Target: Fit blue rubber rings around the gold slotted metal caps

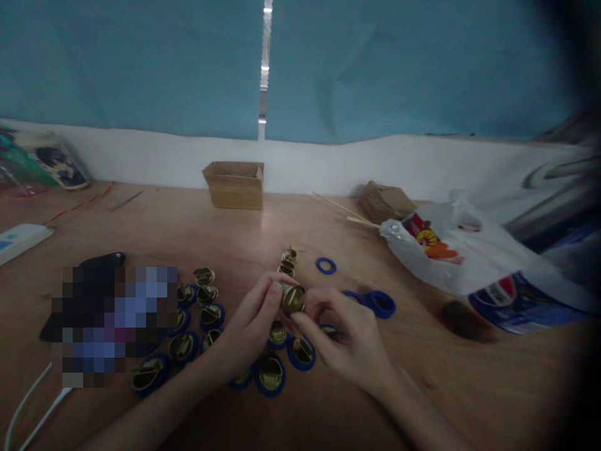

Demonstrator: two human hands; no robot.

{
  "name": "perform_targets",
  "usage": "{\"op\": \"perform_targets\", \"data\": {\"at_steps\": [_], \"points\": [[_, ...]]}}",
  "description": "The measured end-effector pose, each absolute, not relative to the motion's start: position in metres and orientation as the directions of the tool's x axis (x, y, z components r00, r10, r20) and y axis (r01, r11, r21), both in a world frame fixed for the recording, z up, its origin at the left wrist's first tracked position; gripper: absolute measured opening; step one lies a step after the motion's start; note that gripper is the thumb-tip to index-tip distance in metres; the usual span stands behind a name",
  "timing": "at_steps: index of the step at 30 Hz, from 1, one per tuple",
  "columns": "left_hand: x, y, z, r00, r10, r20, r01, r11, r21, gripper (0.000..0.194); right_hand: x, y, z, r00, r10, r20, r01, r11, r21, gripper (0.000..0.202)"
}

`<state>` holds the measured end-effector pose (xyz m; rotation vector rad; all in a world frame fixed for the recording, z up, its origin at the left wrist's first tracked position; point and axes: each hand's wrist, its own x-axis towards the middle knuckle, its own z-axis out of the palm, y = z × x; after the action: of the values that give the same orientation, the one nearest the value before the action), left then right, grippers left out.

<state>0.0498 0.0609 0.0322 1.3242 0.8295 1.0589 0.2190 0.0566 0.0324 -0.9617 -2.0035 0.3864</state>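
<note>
Between my hands is a gold-coloured round metal piece [294,299] with a thin bar across its face. My left hand [253,322] grips its left side, thumb on top and fingers around it. My right hand [354,335] is closed at its right edge, thumb and fingertips pinching there; the exact contact is partly hidden. Below and between my wrists lie several similar pieces with blue rims [270,374]. More blue-rimmed pieces [183,346] lie left of my left forearm. Gold pieces with no visible rim [290,255] sit just beyond my fingers.
A loose blue ring [326,273] and stacked blue rings [382,305] lie beyond my right hand. An open cardboard box [237,191] stands at the back. A plastic bag [413,257] and a Pepsi-labelled container [521,307] are right. A dark phone-like device [89,275], partly pixelated, lies left with cables.
</note>
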Motion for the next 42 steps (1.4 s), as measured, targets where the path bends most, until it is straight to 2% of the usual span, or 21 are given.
{"op": "perform_targets", "data": {"at_steps": [8,22,33,36,40,42], "points": [[0.052,0.063,0.03,0.342,0.933,0.11,-0.171,-0.054,0.984,0.027,0.216,0.057,0.035,-0.327,0.8,0.503,0.403,0.599,-0.692,0.009],[0.052,0.059,0.029,0.364,0.928,0.085,-0.174,-0.022,0.984,0.03,0.217,0.058,0.036,-0.296,0.82,0.491,0.465,0.572,-0.675,0.012],[0.051,0.057,0.024,0.398,0.91,0.116,-0.12,-0.074,0.99,0.027,0.218,0.063,0.033,-0.294,0.913,0.283,0.449,0.393,-0.802,0.015],[0.051,0.058,0.02,0.406,0.906,0.118,-0.117,-0.076,0.99,0.023,0.219,0.064,0.032,-0.281,0.911,0.302,0.501,0.407,-0.764,0.015],[0.052,0.058,0.021,0.36,0.927,0.104,-0.146,-0.054,0.988,0.019,0.22,0.064,0.031,-0.25,0.872,0.421,0.594,0.481,-0.644,0.016],[0.052,0.058,0.024,0.337,0.938,0.085,-0.181,-0.024,0.983,0.018,0.22,0.063,0.032,-0.205,0.865,0.457,0.606,0.479,-0.635,0.016]]}}
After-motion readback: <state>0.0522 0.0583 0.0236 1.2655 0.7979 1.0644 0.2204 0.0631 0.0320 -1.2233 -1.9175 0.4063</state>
